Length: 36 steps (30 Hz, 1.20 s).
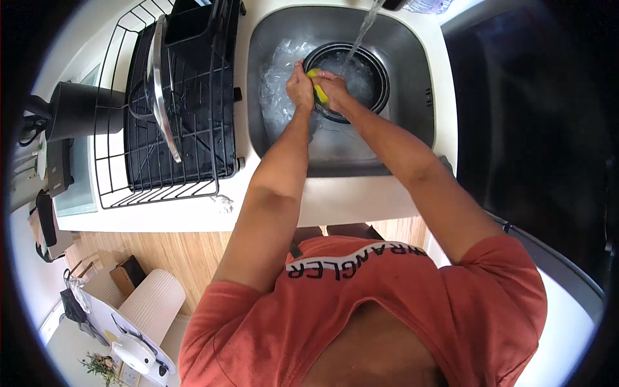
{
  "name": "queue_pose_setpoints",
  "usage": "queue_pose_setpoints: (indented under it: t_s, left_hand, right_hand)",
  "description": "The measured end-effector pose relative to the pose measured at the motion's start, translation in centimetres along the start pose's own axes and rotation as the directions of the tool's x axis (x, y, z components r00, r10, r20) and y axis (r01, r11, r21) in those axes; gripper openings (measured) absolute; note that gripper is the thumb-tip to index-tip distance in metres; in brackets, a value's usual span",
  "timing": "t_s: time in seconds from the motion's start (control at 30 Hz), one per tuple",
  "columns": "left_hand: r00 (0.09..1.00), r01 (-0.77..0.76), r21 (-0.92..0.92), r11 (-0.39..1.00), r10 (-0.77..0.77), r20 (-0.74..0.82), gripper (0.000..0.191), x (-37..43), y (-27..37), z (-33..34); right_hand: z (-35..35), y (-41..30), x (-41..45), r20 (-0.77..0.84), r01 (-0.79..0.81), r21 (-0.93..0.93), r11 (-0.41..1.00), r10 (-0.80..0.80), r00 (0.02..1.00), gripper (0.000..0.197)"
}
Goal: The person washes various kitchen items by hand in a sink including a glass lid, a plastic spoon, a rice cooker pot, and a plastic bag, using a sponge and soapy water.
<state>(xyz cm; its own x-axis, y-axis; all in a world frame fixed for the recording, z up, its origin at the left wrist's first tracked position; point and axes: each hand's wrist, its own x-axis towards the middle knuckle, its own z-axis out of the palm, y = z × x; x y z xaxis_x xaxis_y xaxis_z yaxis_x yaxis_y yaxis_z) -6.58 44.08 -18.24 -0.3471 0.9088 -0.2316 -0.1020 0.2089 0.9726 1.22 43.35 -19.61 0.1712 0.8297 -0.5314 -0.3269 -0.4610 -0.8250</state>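
A dark round pot or bowl (pixel 370 92) sits in the stainless steel sink (pixel 338 150). My left hand (pixel 301 88) grips its left rim. In my right hand (pixel 331 87) is a yellow sponge (pixel 319 92), pressed to that same side of the rim close to my left fingers. Running water (pixel 366 30) falls from above into the vessel, where water pools and looks foamy. Part of the rim is hidden behind my hands. Water also splashes over the sink floor to the left.
Left of the sink stands a black wire dish rack (pixel 213 145), with a glass lid with a metal rim (pixel 159 92) upright in it. A dark cylindrical container (pixel 82 109) is farther left. A glossy black surface (pixel 527 121) lies to the right. The pale counter edge (pixel 358 198) runs before me.
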Motion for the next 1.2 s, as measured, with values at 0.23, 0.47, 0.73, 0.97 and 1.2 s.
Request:
queue_pose_setpoints:
  t_s: [0.23, 0.47, 0.73, 0.97, 1.2]
  left_hand:
    - [0.961, -0.26, 0.12, 0.958, 0.269, -0.07, 0.042, 1.5, -2.8, -1.5]
    - [0.909, -0.387, 0.491, 0.78, 0.413, 0.061, 0.045, -0.3, -0.7, -1.3]
    - [0.702, -0.683, 0.711, 0.17, 0.421, 0.574, 0.058, -2.0, -0.9, -2.8]
    - [0.405, -0.91, 0.374, -0.179, -0.188, 0.895, 0.05, -2.9, 1.5, -5.1]
    - [0.326, -0.939, 0.299, -0.171, -0.165, 0.931, 0.032, -2.8, 0.0, -4.3]
  right_hand:
    - [-4.8, -3.6, -4.7, 0.41, 0.357, -0.877, 0.322, 0.114, 0.905, 0.017]
    - [-11.3, -1.9, 0.6, 0.553, 0.397, -0.778, -0.488, -0.23, 0.801, 0.015]
    - [-1.8, 2.5, 0.1, 0.581, 0.574, -0.813, -0.097, -0.191, 0.791, 0.017]
    - [-1.1, 1.7, 2.6, 0.684, 0.61, -0.729, -0.31, -0.294, 0.667, 0.023]
    - [-5.6, -1.4, 6.3, 0.48, 0.403, -0.868, -0.288, -0.283, 0.831, 0.028]
